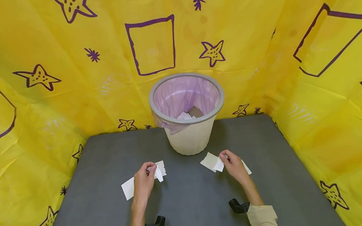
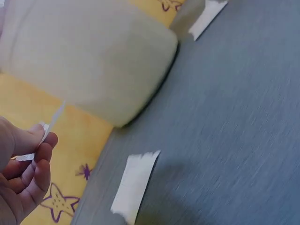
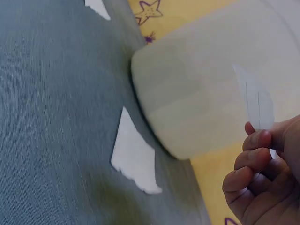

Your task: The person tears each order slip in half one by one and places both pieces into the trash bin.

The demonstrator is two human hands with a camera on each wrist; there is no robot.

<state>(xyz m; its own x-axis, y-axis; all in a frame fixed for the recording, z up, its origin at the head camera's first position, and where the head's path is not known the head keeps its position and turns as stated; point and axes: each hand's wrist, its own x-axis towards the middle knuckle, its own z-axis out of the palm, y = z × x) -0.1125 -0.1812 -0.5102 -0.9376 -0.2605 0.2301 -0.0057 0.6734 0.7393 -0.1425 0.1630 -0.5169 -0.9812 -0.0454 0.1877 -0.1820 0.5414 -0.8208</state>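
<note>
My left hand (image 1: pixel 143 183) pinches a small torn piece of white paper (image 1: pixel 158 174) between thumb and fingers, above the table. Behind it, partly covered by the hand, lies white torn paper (image 1: pixel 128 188), also seen as a jagged-edged strip (image 2: pixel 136 183) in the left wrist view. On the other side, my right hand (image 1: pixel 235 168) pinches a thin paper scrap with faint lines (image 3: pixel 257 98). Under and beside that hand lies a torn paper piece (image 1: pixel 209 160), with another white edge (image 1: pixel 246 167) showing right of the hand. Both hands are apart from the bin.
A cream waste bin (image 1: pixel 189 139) with a grey rim and purple liner stands at the table's back; paper scraps (image 1: pixel 185 116) and a brownish piece (image 1: pixel 195 111) lie inside. Yellow patterned cloth (image 1: pixel 107 96) surrounds the grey table (image 1: pixel 191 200). Each wrist wears a black mount.
</note>
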